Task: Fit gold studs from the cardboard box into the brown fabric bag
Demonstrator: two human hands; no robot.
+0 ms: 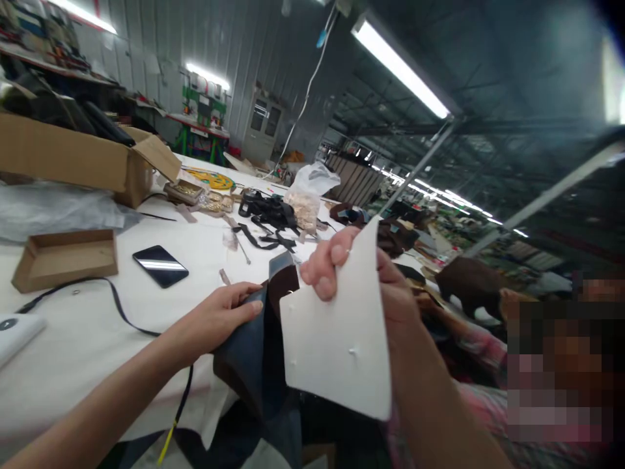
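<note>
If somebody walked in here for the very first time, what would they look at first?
Probably the big white panel, right up front, gripped in the right hand. Just beside it, the left hand holds a dark blue piece. Next might come the bright light tube overhead, or the shiny black phone on the white table.

A: Can you read anything on my head view?
B: Nope, no legible text or numbers for me. There's a dark oval mark (8,324) on the white device (27,333) at the left edge, too small to make out.
A: Same, and the pale patch (205,101) on the green machine (218,109) is blurry.
</note>
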